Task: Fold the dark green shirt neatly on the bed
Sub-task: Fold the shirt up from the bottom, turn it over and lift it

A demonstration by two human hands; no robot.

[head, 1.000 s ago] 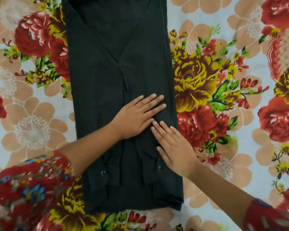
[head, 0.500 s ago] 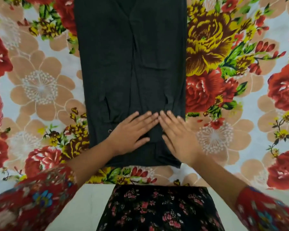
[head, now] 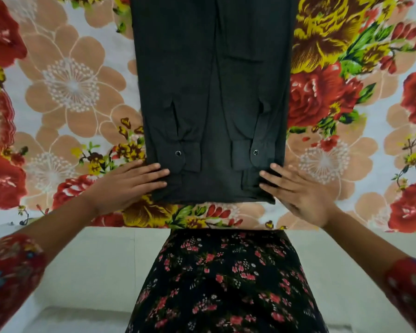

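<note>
While both hands lay flat with fingers spread, grasping nothing, the left hand (head: 125, 186) pressed its fingertips on the near left corner of the dark green woven shirt (head: 211, 92), and the right hand (head: 298, 191) did likewise at the near right corner. Folded into a long, smooth rectangle, the shirt lay on the flower-printed cotton bedsheet (head: 65, 92) close to the bed's near edge, its two cuffs side by side, each with one small round dark button (head: 178, 153). No label or writing showed. Red patterned sleeves (head: 10, 267) and a black floral skirt (head: 226, 284) framed the view.
</note>
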